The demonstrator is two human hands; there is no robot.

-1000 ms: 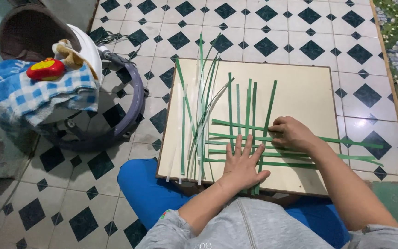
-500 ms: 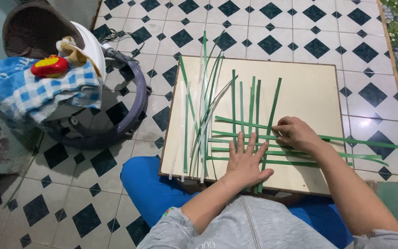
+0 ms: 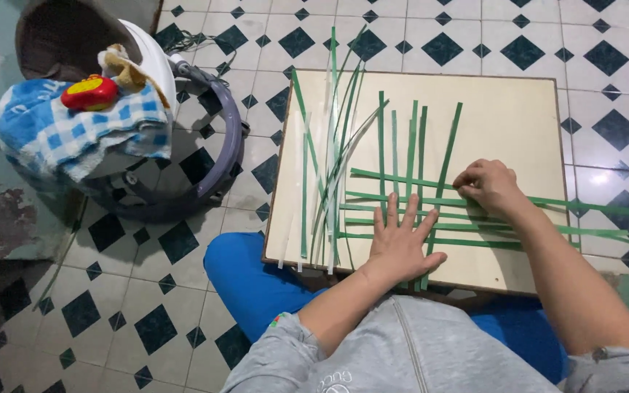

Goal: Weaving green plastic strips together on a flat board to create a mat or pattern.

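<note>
On the cream board (image 3: 507, 124), the woven green strips (image 3: 402, 211) were pinned flat by the left hand (image 3: 400, 244), fingers spread wide, evidently to prevent shifting; one crosswise strip was pinched by the right hand (image 3: 491, 185).

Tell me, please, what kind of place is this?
Probably a home floor used for craft: white floor tiles with black diamonds, a grey baby walker with checked cloth, and a beige wooden board holding green leaf strips.
</note>
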